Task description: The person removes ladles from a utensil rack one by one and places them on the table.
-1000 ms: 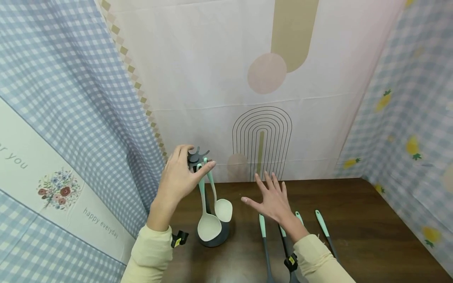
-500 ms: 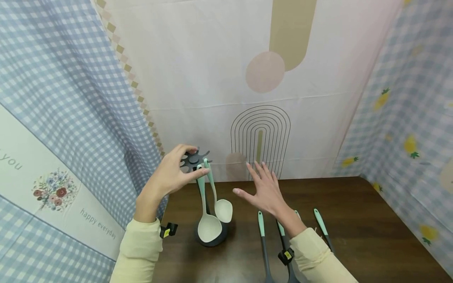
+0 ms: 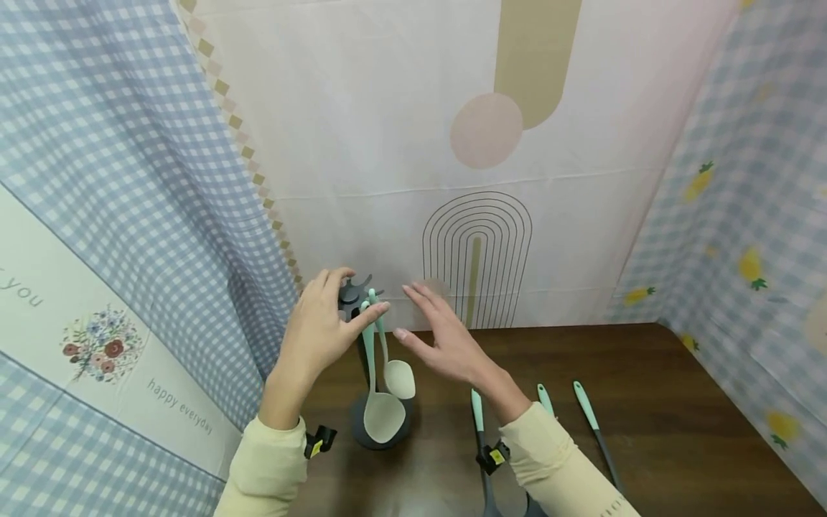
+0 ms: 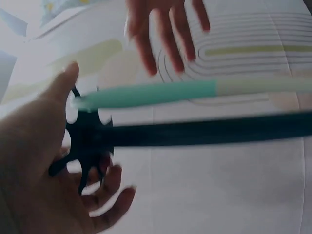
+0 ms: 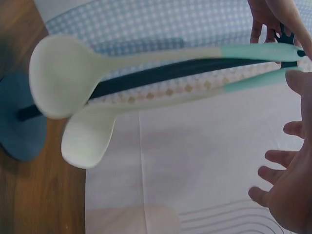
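A dark grey utensil stand with a hooked top point(image 3: 352, 293) and a round base point(image 3: 359, 431) stands left of centre. From its hooks hang a cream ladle point(image 3: 384, 418) and a cream serving spoon point(image 3: 400, 379), both with mint handles. My left hand point(image 3: 315, 324) is at the stand's top, its fingers curled around the hooks point(image 4: 87, 136) in the left wrist view. My right hand point(image 3: 446, 343) is held just right of the hanging handles, fingers spread. Nothing is held in it. The right wrist view shows its thumb close to the spoon's handle point(image 5: 256, 81).
Several more utensils with mint handles lie on the brown table point(image 3: 672, 416), one handle point(image 3: 586, 403) furthest right. My right forearm partly covers some of them. A white patterned cloth point(image 3: 362, 129) hangs behind, with blue checked cloth point(image 3: 148, 143) at the sides.
My right hand has moved left toward the hanging utensils. My left hand drew left a little, then came back around the hooks. The serving spoon has shifted slightly left, nearer the ladle.
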`<state>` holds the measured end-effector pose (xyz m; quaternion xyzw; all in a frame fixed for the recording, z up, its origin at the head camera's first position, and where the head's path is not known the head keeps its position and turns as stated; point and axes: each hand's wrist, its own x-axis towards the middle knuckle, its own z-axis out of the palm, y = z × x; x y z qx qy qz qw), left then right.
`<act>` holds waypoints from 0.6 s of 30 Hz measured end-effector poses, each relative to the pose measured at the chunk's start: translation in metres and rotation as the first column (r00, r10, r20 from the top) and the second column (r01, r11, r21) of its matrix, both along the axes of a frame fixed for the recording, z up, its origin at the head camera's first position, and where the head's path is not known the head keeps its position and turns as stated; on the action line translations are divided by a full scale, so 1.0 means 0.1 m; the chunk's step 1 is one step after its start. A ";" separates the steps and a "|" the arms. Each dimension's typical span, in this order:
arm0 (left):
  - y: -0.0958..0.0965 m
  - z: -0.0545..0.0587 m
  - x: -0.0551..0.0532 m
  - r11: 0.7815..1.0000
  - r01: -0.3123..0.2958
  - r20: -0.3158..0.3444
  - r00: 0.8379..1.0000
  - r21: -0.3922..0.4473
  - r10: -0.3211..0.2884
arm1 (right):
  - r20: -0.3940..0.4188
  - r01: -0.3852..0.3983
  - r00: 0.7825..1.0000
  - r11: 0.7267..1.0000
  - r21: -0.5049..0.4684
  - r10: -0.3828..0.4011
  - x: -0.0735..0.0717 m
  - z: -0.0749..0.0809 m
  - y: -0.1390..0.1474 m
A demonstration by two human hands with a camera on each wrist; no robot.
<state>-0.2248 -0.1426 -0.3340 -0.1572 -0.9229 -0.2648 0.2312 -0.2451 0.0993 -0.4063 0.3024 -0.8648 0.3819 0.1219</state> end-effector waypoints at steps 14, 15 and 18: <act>0.03 0.01 0.15 0.993 -0.116 -0.021 0.993 0.020 0.117 | 0.009 -0.149 0.988 0.972 -0.183 0.153 -0.02 -0.03 -0.42; 0.01 0.03 0.15 0.994 -0.109 -0.019 0.994 0.015 0.109 | 0.010 -0.153 0.987 0.968 -0.199 0.158 -0.03 -0.03 -0.44; -0.06 0.06 0.12 0.999 -0.051 -0.022 0.998 -0.003 0.051 | 0.017 -0.154 0.987 0.961 -0.229 0.162 -0.05 -0.04 -0.46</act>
